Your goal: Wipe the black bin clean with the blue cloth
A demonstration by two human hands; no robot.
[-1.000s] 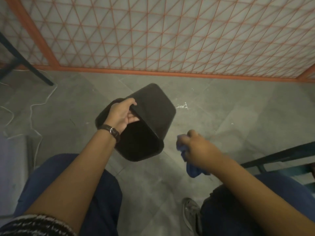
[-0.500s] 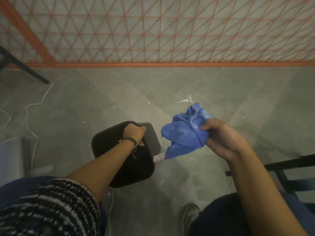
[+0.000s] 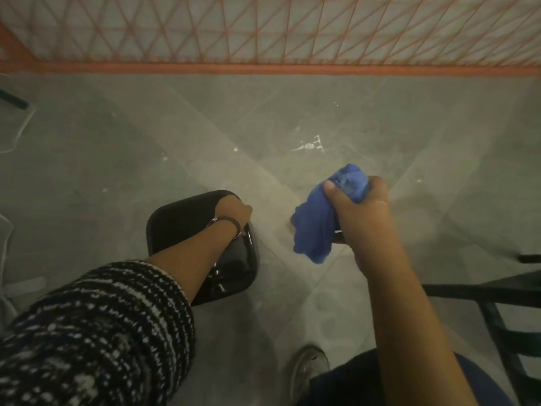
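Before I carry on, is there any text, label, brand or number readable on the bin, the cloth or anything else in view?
None can be read.
black bin: no label or print shows on its visible surface.
blue cloth: plain, no tag visible.
white marks on the floor: smears or scratches, not legible as letters.
watch on the left hand's wrist: its face is not visible.

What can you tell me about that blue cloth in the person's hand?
The blue cloth looks like a soft, slightly fuzzy fabric, bunched into a crumpled wad rather than folded. The right hand grips it near its upper end, the thumb pressed across it, so one tuft pokes out above the fist and the larger part hangs down. It is held in the air above the grey floor, to the right of the black bin and not touching it.
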